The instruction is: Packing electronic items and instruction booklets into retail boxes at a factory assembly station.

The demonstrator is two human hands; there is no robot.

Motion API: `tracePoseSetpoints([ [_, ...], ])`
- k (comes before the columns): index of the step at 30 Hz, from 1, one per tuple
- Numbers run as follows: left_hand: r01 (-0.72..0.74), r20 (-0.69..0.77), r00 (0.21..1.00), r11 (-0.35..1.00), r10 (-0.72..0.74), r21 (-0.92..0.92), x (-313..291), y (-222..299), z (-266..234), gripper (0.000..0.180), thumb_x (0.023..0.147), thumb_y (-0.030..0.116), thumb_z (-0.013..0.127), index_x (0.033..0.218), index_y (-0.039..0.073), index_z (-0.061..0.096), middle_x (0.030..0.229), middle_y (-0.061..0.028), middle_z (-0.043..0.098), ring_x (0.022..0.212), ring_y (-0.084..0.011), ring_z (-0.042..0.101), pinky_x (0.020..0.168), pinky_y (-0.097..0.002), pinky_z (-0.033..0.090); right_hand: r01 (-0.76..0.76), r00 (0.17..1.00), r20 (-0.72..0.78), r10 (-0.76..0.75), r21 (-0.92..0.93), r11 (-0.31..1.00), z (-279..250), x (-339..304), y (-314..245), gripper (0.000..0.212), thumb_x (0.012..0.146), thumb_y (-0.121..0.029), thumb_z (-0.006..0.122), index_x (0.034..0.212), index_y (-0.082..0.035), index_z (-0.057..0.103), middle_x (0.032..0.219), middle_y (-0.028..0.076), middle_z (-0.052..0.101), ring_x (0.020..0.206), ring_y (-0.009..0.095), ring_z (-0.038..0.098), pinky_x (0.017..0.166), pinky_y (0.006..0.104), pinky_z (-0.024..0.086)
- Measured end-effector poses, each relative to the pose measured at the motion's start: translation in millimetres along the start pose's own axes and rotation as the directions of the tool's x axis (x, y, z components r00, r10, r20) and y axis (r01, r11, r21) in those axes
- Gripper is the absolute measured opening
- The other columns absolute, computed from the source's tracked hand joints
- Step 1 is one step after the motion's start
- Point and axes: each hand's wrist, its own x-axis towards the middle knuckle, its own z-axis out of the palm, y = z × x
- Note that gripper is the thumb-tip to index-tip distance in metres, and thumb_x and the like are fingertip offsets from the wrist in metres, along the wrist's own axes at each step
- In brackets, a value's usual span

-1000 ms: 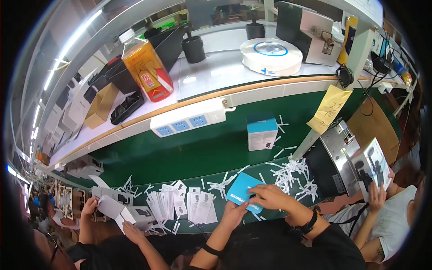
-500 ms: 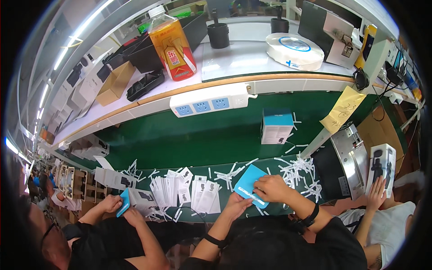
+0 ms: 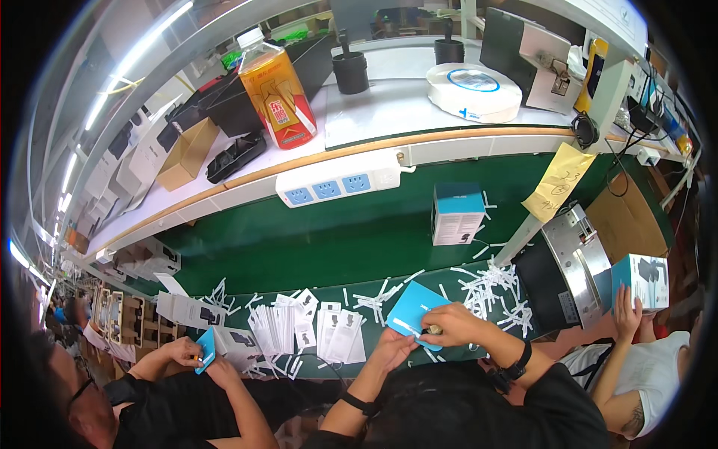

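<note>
My left hand is closed on the lower left edge of a flat blue cardboard piece, which is tilted above the green bench. A white strip runs along its lower edge, partly covered by my fingers. Over the right side of the cardboard, my right hand has its fingers curled in. A small tan and dark thing shows at those fingertips; its kind is unclear. Left of the cardboard lie a fan of white printed leaflets and a smaller stack of leaflets.
Loose white strips litter the bench. A blue and white box stands at the back, below a power strip. A shelf above carries a drink bottle and white roll. Co-workers sit left, holding blue cardboard, and right, holding a box.
My right hand has shifted slightly down and inward, and the small tan and dark thing now shows in it. The co-worker on the right has turned their box to another side.
</note>
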Motion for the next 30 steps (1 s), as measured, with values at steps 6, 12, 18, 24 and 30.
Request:
tracePoseSetpoints([
  [6, 0.029, -0.105, 0.994, 0.990, -0.014, 0.137, 1.6, -9.2, -15.5, 0.052, 0.088, -0.013, 0.062, 0.137, 0.003, 0.051, 0.134, -0.0127, 0.061, 0.123, -0.0278, 0.061, 0.107, -0.0433, 0.049, -0.234, 0.914, -0.254, 0.317, 0.309, 0.922, -15.6, -39.0, -12.0, 0.026, 0.080, -0.027, 0.082, 0.094, -0.008, 0.071, 0.079, 0.010, 0.068, 0.082, 0.032, 0.070, 0.073, 0.0398, 0.054],
  [12, -0.064, -0.127, 0.989, 0.990, 0.081, 0.127, 14.8, -14.0, 21.1, 0.059, 0.087, -0.015, 0.061, 0.140, 0.008, 0.047, 0.135, -0.0117, 0.059, 0.125, -0.0276, 0.059, 0.108, -0.0444, 0.049, -0.464, 0.784, -0.438, 0.440, 0.057, 0.884, -7.7, -80.1, -1.3, 0.094, 0.065, -0.043, 0.091, 0.143, -0.011, 0.050, 0.144, 0.014, 0.048, 0.107, 0.030, 0.066, 0.078, 0.0414, 0.057],
  [18, -0.006, -0.276, 0.959, 0.975, 0.069, 0.220, 11.1, -18.2, 38.7, 0.059, 0.087, -0.014, 0.064, 0.139, 0.008, 0.047, 0.135, -0.0111, 0.057, 0.124, -0.0296, 0.058, 0.102, -0.0471, 0.053, -0.224, 0.916, -0.367, 0.161, -0.134, 0.965, 46.8, -62.3, 17.7, 0.075, 0.082, -0.049, 0.076, 0.147, -0.023, 0.049, 0.156, 0.013, 0.042, 0.100, 0.033, 0.071, 0.070, 0.0402, 0.060],
  [24, -0.016, -0.241, 0.916, 0.628, 0.321, 0.778, -1.9, -10.4, 18.7, 0.046, 0.087, -0.008, 0.065, 0.131, 0.006, 0.059, 0.137, -0.0134, 0.058, 0.131, -0.0308, 0.054, 0.107, -0.0478, 0.047, -0.163, 0.852, -0.513, 0.100, -0.081, 0.983, 59.1, -62.4, 24.7, 0.049, 0.086, -0.038, 0.073, 0.133, -0.027, 0.063, 0.144, 0.001, 0.058, 0.082, 0.021, 0.073, 0.060, 0.0337, 0.059],
  [30, -0.198, 0.278, 0.936, -0.328, 0.218, 0.924, -17.2, 47.9, 11.7, 0.069, 0.088, 0.022, 0.072, 0.152, 0.016, 0.045, 0.151, -0.0263, 0.043, 0.136, -0.0466, 0.044, 0.111, -0.0495, 0.040, -0.181, 0.835, -0.543, 0.090, -0.116, 0.977, 75.1, -61.2, 29.6, 0.045, 0.085, -0.034, 0.074, 0.129, -0.028, 0.066, 0.142, -0.002, 0.060, 0.070, 0.021, 0.073, 0.053, 0.0322, 0.057],
])
